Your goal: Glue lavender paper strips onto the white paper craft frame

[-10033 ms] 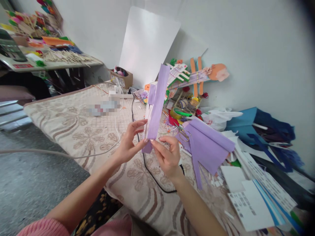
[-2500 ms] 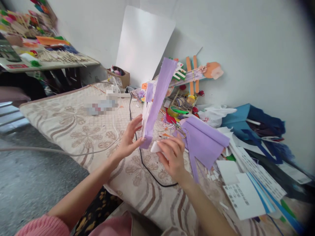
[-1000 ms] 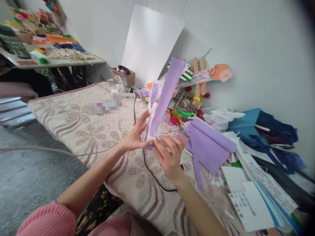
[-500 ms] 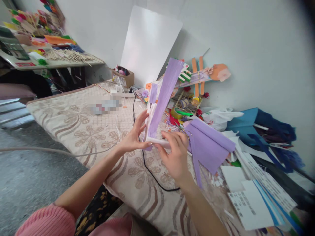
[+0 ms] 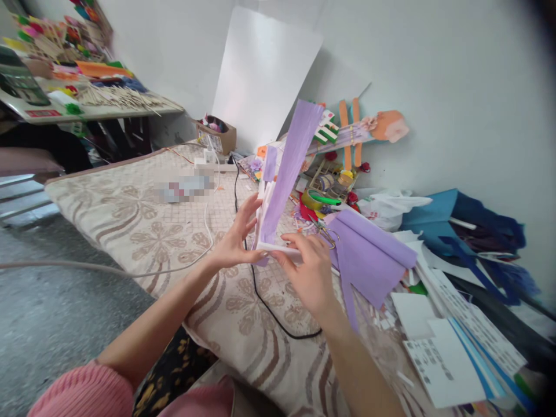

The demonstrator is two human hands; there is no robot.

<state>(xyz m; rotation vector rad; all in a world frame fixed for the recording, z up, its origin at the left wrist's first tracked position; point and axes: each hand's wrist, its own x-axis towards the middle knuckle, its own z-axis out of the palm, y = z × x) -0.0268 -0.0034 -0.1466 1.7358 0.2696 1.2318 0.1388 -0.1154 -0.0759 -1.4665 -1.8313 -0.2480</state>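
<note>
A long purple paper strip [image 5: 287, 168] stands upright against a white foam piece [image 5: 263, 217]. My left hand [image 5: 237, 234] grips the left edge of that white piece, thumb at its lower end. My right hand [image 5: 309, 272] is closed on a white bar [image 5: 280, 249] that lies across the base of the strip. A larger sheet of purple paper [image 5: 369, 255] lies just right of my right hand, with scissors [image 5: 324, 231] on its near edge.
A patterned beige mat [image 5: 143, 226] carries a black cable [image 5: 260, 295] and white cords. Tape rolls [image 5: 315, 198], craft pieces and a white board [image 5: 264, 75] sit by the wall. Printed papers [image 5: 443, 359] and blue sheets [image 5: 460, 217] are piled on the right. A cluttered table [image 5: 78, 98] stands far left.
Over the last second my right hand turned palm down and brought a white bar across the bottom of the strip. The left hand has kept its hold.
</note>
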